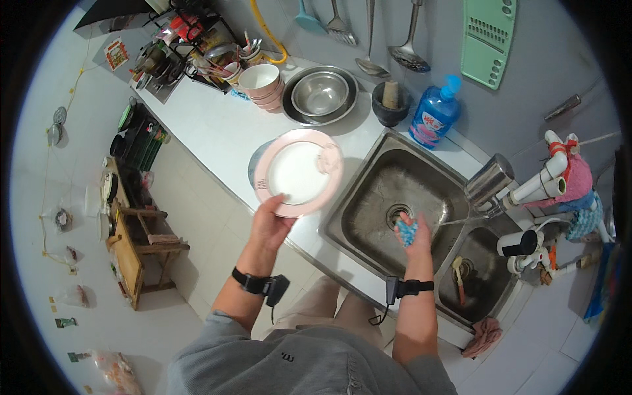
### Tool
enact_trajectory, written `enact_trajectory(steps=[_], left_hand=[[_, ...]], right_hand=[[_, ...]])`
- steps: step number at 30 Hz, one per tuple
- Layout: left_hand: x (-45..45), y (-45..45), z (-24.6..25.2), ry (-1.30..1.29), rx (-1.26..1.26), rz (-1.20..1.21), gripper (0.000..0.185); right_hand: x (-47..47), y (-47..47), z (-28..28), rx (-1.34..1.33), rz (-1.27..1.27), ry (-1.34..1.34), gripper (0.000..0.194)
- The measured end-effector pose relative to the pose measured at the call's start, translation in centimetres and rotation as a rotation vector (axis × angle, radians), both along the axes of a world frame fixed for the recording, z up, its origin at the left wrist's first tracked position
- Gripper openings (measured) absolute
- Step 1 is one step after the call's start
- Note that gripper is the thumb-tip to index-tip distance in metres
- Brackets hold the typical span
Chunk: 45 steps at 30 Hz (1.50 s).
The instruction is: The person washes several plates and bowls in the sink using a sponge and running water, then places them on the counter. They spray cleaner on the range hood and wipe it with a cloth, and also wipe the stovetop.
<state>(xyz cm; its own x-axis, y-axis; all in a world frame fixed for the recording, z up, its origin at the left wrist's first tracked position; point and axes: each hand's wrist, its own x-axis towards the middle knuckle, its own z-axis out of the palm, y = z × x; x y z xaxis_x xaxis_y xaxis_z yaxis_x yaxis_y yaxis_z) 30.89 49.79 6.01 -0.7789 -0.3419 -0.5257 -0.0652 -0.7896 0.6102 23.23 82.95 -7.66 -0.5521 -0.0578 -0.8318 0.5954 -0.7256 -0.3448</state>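
Observation:
My left hand grips the near rim of a pink-rimmed white plate, thumb on top, and the plate is held above the white counter. Beneath the plate's left edge a grey-blue round shape shows, mostly hidden. Over the large basin of the steel sink, near its drain, my right hand holds a blue and white scrubbing cloth. A blue pump bottle of dish soap stands behind the sink. At the sink's right back is a steel cylindrical fixture.
Nested steel bowls, stacked pink bowls and a stone mortar with pestle line the back of the counter. A brush lies in the small basin. A pink cloth hangs at the sink's near right corner. Utensils hang on the wall.

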Motion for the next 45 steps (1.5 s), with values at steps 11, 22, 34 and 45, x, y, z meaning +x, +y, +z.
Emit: enact_trajectory(steps=[11, 22, 34, 45], left_hand=[[-0.3, -16.6, 1.4, 0.121, -0.020, 0.215, 0.042], [-1.8, -24.5, -0.7, -0.121, -0.190, -0.012, 0.040], [-2.7, -26.0, -4.9, -0.189, -0.269, -0.072, 0.033], [-5.3, -18.9, -10.9, -0.310, -0.389, -0.406, 0.028]], right_hand=[[2.3, -21.0, 1.2, 0.275, 0.681, 0.376, 0.036], [3.4, -34.0, 0.6, 0.083, 0.694, -0.002, 0.045], [5.4, -28.6, 3.2, 0.523, 0.370, 0.134, 0.024], [6.5, -22.5, 8.1, 0.543, 0.248, 0.207, 0.024]])
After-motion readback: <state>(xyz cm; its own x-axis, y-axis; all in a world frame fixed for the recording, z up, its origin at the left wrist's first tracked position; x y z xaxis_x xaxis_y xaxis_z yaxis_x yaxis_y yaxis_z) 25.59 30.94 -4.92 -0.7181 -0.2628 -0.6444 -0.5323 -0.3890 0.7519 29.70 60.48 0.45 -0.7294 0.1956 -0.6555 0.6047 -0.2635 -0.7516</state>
